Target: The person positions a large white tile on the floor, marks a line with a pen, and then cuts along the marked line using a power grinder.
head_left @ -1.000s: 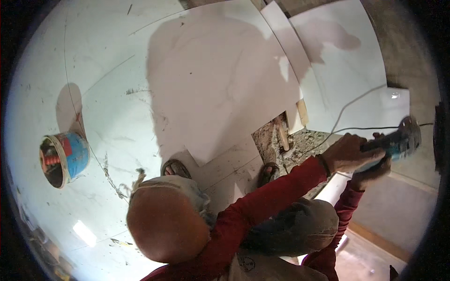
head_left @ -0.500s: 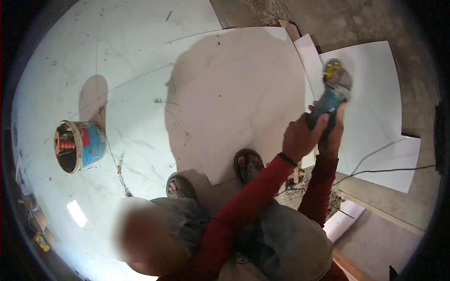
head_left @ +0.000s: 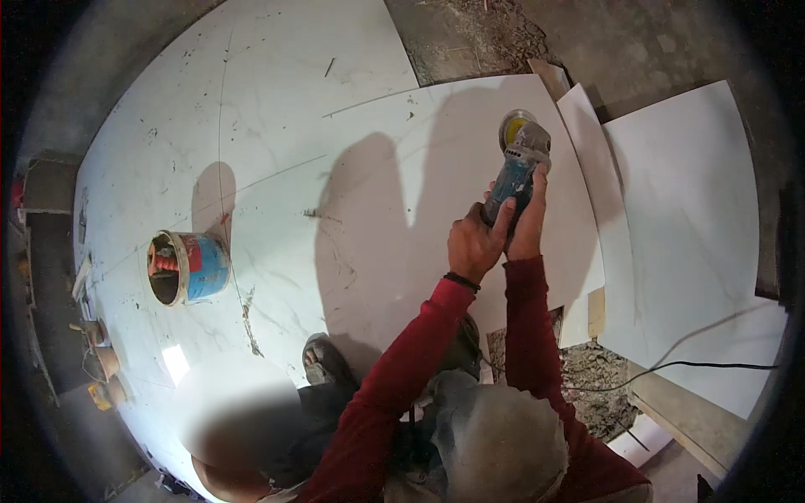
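Observation:
Both my hands are closed around the body of an angle grinder (head_left: 511, 180), a blue and grey tool with a yellow-centred disc at its far end. My left hand (head_left: 474, 245) grips the rear of the body from the left, with a dark band at the wrist. Alongside it, my right hand (head_left: 528, 220) wraps the right side. The grinder is over a large pale marbled tile (head_left: 453, 210), near that tile's right edge. Whether the disc touches the surface I cannot tell.
A bucket (head_left: 205, 267) with an orange-red handled tool inside stands at left. Pale tile pieces (head_left: 688, 201) lie to the right, crossed by a dark cord (head_left: 696, 364). Rubble (head_left: 597, 381) fills a gap near my right forearm. My sandalled foot (head_left: 325, 360) rests on the tiles.
My hands have carried the grinder left, from over the tile pieces on the right to over the large tile. The view has shifted too, and both hands still hold the tool.

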`<control>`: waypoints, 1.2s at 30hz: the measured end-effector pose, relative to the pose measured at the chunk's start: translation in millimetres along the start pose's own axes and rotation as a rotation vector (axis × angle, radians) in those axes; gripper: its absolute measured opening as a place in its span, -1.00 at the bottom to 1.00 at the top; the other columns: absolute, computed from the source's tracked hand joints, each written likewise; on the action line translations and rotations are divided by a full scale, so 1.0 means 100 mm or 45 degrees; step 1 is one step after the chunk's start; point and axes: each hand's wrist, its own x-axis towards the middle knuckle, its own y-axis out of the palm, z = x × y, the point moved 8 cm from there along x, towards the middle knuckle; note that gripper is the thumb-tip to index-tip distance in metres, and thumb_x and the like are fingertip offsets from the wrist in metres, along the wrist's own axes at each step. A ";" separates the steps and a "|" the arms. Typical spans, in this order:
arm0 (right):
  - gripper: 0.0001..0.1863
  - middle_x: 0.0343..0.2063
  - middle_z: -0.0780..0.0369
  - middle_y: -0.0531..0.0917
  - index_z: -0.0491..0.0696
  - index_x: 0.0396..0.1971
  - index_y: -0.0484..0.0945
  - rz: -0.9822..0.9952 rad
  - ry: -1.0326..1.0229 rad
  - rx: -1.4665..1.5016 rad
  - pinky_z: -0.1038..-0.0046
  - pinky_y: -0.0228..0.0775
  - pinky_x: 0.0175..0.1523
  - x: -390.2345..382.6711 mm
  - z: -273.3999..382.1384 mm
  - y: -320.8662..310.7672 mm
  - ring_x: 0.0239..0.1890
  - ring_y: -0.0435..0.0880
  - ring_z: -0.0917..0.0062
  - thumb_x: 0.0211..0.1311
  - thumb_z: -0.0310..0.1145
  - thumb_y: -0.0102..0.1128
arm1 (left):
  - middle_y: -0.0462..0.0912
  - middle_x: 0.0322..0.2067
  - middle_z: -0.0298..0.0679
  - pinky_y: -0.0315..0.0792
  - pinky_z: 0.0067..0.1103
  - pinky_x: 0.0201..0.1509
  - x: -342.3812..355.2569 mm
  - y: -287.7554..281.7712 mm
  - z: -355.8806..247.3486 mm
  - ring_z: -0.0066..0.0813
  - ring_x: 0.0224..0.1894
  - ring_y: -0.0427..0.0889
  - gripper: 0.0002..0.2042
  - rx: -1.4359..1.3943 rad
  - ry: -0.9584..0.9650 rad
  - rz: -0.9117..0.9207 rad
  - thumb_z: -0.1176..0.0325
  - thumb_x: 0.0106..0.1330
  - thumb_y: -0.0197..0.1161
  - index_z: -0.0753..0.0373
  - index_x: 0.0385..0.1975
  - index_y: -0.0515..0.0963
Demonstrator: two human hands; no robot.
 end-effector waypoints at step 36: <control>-0.13 -0.28 -0.12 0.59 -0.36 -0.15 0.31 0.401 -0.278 -1.544 0.20 0.47 -0.12 1.68 -0.90 1.24 -0.21 0.63 0.07 -0.18 0.16 0.33 | 0.49 0.01 0.08 -0.69 0.17 0.19 2.97 -0.43 1.41 0.04 0.26 0.24 -0.36 0.262 0.039 0.177 -0.37 0.24 -0.45 -0.28 0.26 0.21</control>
